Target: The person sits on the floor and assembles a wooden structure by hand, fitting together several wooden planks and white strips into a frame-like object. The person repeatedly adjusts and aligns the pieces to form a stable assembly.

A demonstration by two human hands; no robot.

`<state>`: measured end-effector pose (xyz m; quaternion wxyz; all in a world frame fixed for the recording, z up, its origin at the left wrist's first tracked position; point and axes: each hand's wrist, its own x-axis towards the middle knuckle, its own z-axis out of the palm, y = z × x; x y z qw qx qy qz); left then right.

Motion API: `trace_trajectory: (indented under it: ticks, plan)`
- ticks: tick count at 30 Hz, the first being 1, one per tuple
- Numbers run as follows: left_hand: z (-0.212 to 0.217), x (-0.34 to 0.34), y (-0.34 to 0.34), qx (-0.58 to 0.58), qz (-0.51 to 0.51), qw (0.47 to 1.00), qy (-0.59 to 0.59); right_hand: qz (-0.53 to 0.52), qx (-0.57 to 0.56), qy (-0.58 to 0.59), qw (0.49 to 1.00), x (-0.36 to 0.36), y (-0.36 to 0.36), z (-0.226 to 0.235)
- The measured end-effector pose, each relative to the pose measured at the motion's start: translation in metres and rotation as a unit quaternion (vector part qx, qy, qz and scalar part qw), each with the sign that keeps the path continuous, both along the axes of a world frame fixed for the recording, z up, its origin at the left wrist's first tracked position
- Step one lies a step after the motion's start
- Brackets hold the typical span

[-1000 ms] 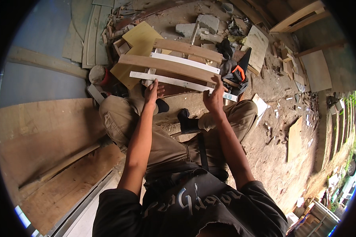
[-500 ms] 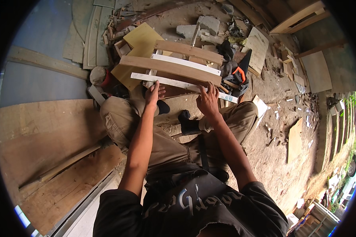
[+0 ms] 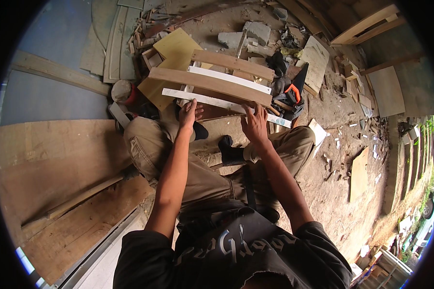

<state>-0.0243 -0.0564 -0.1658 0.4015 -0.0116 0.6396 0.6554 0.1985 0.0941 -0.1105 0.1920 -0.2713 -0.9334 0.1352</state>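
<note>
A white wooden slat (image 3: 217, 102) lies slantwise in front of me, nearest in a row of brown and white slats. My left hand (image 3: 190, 114) meets its near edge with one fingertip; the other fingers are apart and not wrapped round it. Farther right, my right hand (image 3: 255, 124) has bent fingers over the same slat, gripping its edge. Beyond it come a wide brown slat (image 3: 210, 85), another white slat (image 3: 229, 79) and a brown slat (image 3: 232, 64). The supports under the row are mostly hidden.
A handsaw with an orange handle (image 3: 292, 91) lies among dark bags at the row's right end. Yellowish boards (image 3: 176, 45) and a bucket (image 3: 122, 91) stand left. Concrete chunks (image 3: 246, 36) lie behind. Wood scraps litter the floor, with a loose board (image 3: 359, 174) at right.
The whole view has shifted slightly, with the scene a little lower and to the right. Both hands keep their places on the white slat.
</note>
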Motion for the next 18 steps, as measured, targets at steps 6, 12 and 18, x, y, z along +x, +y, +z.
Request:
trace_trajectory:
  ticks: [6, 12, 18]
  plan:
    - [-0.001, 0.0, -0.001, -0.002, -0.003, 1.0, -0.003, -0.003, 0.011, 0.003, 1.0, -0.002, 0.001, 0.005]
    - [0.0, -0.001, -0.001, -0.005, -0.005, 1.0, -0.016, 0.002, 0.009, 0.019, 1.0, -0.002, -0.004, 0.005]
    - [0.001, 0.0, 0.0, -0.008, -0.014, 1.0, -0.019, -0.024, -0.041, 0.052, 0.998, -0.002, 0.002, 0.006]
